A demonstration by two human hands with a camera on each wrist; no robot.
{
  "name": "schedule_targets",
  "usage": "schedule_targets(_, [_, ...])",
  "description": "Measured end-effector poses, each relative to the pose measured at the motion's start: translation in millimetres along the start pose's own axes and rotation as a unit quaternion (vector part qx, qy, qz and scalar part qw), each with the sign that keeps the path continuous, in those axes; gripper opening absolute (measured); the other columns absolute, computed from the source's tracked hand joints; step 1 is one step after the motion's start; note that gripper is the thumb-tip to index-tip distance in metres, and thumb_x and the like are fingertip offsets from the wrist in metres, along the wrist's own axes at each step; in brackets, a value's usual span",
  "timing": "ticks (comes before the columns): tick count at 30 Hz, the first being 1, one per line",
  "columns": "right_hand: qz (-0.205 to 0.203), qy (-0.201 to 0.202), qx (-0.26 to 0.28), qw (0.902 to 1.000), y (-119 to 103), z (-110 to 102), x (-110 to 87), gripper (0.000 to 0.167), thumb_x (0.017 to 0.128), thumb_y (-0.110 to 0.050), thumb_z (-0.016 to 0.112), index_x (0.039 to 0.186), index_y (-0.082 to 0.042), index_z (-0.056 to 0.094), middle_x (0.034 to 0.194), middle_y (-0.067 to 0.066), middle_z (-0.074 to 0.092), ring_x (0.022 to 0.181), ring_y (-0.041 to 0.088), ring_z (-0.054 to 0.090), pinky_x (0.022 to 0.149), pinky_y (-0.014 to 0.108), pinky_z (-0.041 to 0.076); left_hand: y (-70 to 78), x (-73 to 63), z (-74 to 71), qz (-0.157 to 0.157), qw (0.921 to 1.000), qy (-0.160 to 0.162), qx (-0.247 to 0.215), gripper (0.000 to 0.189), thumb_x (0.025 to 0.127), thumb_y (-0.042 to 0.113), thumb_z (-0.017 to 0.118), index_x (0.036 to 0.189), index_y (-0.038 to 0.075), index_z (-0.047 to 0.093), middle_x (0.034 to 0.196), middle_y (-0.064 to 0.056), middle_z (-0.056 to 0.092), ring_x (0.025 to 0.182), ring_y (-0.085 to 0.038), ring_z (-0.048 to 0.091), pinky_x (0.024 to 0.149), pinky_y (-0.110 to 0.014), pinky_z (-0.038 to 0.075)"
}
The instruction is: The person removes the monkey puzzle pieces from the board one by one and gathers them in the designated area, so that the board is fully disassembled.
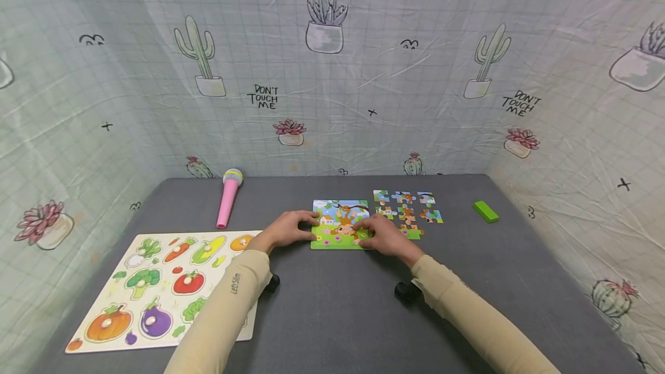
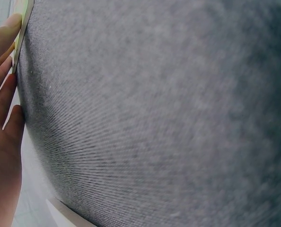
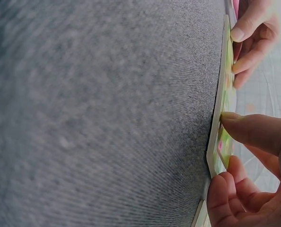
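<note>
A jigsaw puzzle board (image 1: 327, 238) with a cartoon animal picture lies flat between the two hands. My left hand (image 1: 288, 228) rests on its left edge, fingers fairly straight, thumb near the lower corner. On the right side of the board, my right hand (image 1: 387, 236) pinches a puzzle piece (image 3: 223, 152) between thumb and fingers. That piece sits tilted over the board surface in the right wrist view and is mostly covered by the fingers in the head view. Several loose puzzle pieces (image 1: 407, 212) lie just beyond the right hand, some partly behind it.
A white vegetable peg board (image 1: 124, 281) lies at the left, partly under the left forearm. Behind it is a pink toy microphone (image 1: 227, 204). A green block (image 1: 485, 211) lies at the far right of the grey table (image 1: 332, 316). A patterned cloth (image 1: 374, 62) encloses the back and sides.
</note>
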State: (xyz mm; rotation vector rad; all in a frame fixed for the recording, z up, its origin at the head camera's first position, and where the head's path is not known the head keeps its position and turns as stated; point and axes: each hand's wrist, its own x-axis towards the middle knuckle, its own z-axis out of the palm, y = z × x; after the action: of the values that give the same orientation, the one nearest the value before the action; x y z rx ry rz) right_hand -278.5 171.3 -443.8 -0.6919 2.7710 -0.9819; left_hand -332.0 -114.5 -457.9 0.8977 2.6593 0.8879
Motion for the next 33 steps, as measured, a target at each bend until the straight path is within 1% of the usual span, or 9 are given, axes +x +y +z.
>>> schedule_targets(7, [-0.007, 0.000, 0.008, 0.9999, -0.2, 1.5, 0.3, 0.030, 0.088, -0.004, 0.072, 0.117, -0.005, 0.069, 0.103, 0.014, 0.050, 0.092, 0.028, 0.047, 0.076, 0.038, 0.042, -0.6, -0.7, 1.0, 0.005, 1.0000, -0.001, 0.003, 0.040, 0.088, 0.026, 0.074, 0.123, 0.007, 0.069, 0.145, -0.004, 0.051, 0.137, -0.028, 0.042, 0.113, -0.047, 0.032])
schedule_targets(12, [-0.004, 0.008, 0.017, 0.9998, 1.6, 2.6, 0.6, 0.029, 0.089, -0.004, 0.071, 0.117, -0.006, 0.071, 0.103, 0.013, 0.048, 0.087, 0.023, 0.045, 0.071, 0.036, 0.042, -0.5, -0.7, 1.4, 0.003, 1.0000, -0.002, -0.001, 0.039, 0.088, 0.025, 0.074, 0.122, 0.008, 0.069, 0.145, -0.004, 0.051, 0.137, -0.027, 0.042, 0.114, -0.046, 0.032])
schedule_targets(14, [0.000, 0.012, 0.031, 0.9994, 2.4, 2.8, 0.7, 0.028, 0.089, -0.004, 0.070, 0.116, -0.006, 0.071, 0.106, 0.012, 0.049, 0.084, 0.021, 0.045, 0.069, 0.035, 0.042, -0.7, -0.7, 1.5, 0.002, 1.0000, -0.002, -0.001, 0.039, 0.088, 0.025, 0.074, 0.123, 0.008, 0.069, 0.145, -0.004, 0.051, 0.137, -0.027, 0.042, 0.114, -0.047, 0.032])
schedule_targets(20, [0.022, 0.020, 0.086, 0.9959, 5.4, 1.1, -1.5, 0.029, 0.090, -0.004, 0.068, 0.119, -0.005, 0.070, 0.109, 0.010, 0.056, 0.090, 0.021, 0.057, 0.072, 0.035, 0.051, -0.7, -1.1, 0.3, 0.002, 1.0000, -0.003, -0.001, 0.039, 0.088, 0.025, 0.074, 0.123, 0.007, 0.069, 0.145, -0.004, 0.051, 0.137, -0.028, 0.042, 0.113, -0.046, 0.032])
schedule_targets(23, [0.035, 0.021, 0.116, 0.9924, 8.8, -0.9, -4.5, 0.031, 0.092, -0.005, 0.066, 0.123, -0.005, 0.068, 0.104, 0.011, 0.061, 0.084, 0.020, 0.055, 0.069, 0.035, 0.047, -0.7, -0.8, -0.1, 0.001, 1.0000, -0.005, -0.001, 0.040, 0.088, 0.024, 0.074, 0.123, 0.007, 0.068, 0.145, -0.004, 0.051, 0.137, -0.028, 0.041, 0.114, -0.046, 0.032])
schedule_targets(24, [0.042, 0.022, 0.128, 0.9906, 10.2, -1.9, -6.0, 0.031, 0.093, -0.006, 0.065, 0.124, -0.005, 0.067, 0.107, 0.012, 0.062, 0.085, 0.022, 0.054, 0.069, 0.036, 0.046, -0.5, -1.0, -0.4, 0.000, 1.0000, -0.005, -0.001, 0.040, 0.088, 0.025, 0.074, 0.123, 0.007, 0.068, 0.145, -0.004, 0.051, 0.137, -0.028, 0.041, 0.114, -0.047, 0.032])
schedule_targets(26, [0.062, 0.027, 0.151, 0.9863, 12.8, -4.9, -9.2, 0.032, 0.095, -0.007, 0.063, 0.127, -0.005, 0.065, 0.113, 0.014, 0.061, 0.090, 0.026, 0.054, 0.072, 0.039, 0.046, -0.3, -0.7, -0.5, 0.000, 1.0000, -0.006, -0.001, 0.040, 0.088, 0.025, 0.074, 0.123, 0.007, 0.068, 0.145, -0.005, 0.051, 0.138, -0.028, 0.041, 0.114, -0.047, 0.032])
schedule_targets(30, [0.099, 0.046, 0.182, 0.9771, 20.4, -13.5, -17.6, 0.034, 0.095, -0.009, 0.063, 0.129, -0.007, 0.064, 0.134, 0.015, 0.056, 0.119, 0.034, 0.054, 0.089, 0.045, 0.051, 0.1, 0.0, -0.7, -0.001, 1.0000, -0.006, -0.001, 0.040, 0.088, 0.024, 0.074, 0.123, 0.007, 0.068, 0.145, -0.005, 0.051, 0.138, -0.028, 0.041, 0.114, -0.047, 0.032])
schedule_targets(33, [0.118, 0.060, 0.201, 0.9706, 28.0, -23.0, -25.9, 0.035, 0.095, -0.010, 0.063, 0.130, -0.007, 0.063, 0.138, 0.017, 0.053, 0.125, 0.038, 0.051, 0.093, 0.047, 0.050, -0.1, 0.5, -1.1, 0.000, 1.0000, -0.007, 0.004, 0.040, 0.088, 0.025, 0.074, 0.123, 0.007, 0.069, 0.145, -0.005, 0.051, 0.137, -0.028, 0.041, 0.113, -0.047, 0.032])
